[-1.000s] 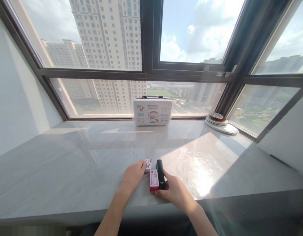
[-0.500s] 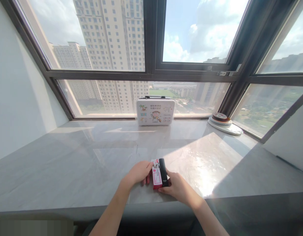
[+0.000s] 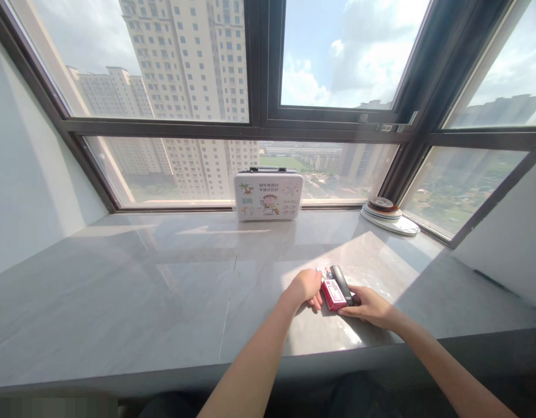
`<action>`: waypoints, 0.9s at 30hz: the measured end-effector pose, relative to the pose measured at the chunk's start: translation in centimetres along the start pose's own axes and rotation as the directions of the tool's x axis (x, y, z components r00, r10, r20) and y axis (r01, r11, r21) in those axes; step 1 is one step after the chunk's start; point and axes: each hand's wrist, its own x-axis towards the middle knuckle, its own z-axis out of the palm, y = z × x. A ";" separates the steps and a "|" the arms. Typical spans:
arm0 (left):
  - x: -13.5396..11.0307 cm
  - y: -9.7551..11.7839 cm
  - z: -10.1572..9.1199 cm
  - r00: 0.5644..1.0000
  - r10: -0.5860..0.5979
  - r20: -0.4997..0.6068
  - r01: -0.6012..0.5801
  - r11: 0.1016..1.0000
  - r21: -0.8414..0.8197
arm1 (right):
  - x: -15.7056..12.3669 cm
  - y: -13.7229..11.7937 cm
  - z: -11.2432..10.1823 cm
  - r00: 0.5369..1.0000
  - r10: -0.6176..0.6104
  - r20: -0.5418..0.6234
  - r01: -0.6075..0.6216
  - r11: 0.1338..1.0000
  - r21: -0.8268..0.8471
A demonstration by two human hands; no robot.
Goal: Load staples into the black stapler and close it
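Note:
A small red-and-white box [image 3: 335, 295] and a black stapler [image 3: 341, 284] lie side by side, close against each other, over the sunlit part of the counter. My left hand [image 3: 307, 288] grips the box at its left side, thumb near its far end and the other fingers curled below. From the right, my right hand [image 3: 367, 306] holds the near end of the stapler, its thumb reaching along the box's front edge. Both hands are closed around the pair. Whether the two things touch the counter, I cannot tell.
A white carry case [image 3: 268, 197] with cartoon prints and a dark handle stands against the window at the back. Stacked plates [image 3: 387, 216] rest in the back right corner. The grey stone counter [image 3: 155, 313] ends at a front edge near my forearms.
Both hands have moved to the right and slightly away from me, carrying the box and stapler together into the sunlit patch. The pair is now turned a little. The view has shifted slightly.

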 end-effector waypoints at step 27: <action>-27.7 -0.4 -1.5 0.944 0.331 0.008 -0.306 0.882 -0.358 | -6.9 6.8 0.9 0.963 -0.001 -0.270 -0.047 0.984 -0.173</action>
